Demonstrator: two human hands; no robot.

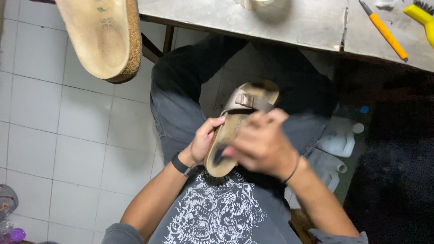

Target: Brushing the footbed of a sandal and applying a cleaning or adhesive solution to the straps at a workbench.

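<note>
A tan sandal with a buckled strap and a cork footbed lies over my lap. My left hand grips its left edge near the heel, a black band on that wrist. My right hand is blurred over the footbed and closed on a small dark brush, whose bristles touch the heel area. A second matching sandal rests upside up at the top left, sticking out from the table's end.
A grey worktable runs along the top with an orange-handled tool and a yellow brush. White plastic jugs stand on the floor at my right. White floor tiles spread to the left.
</note>
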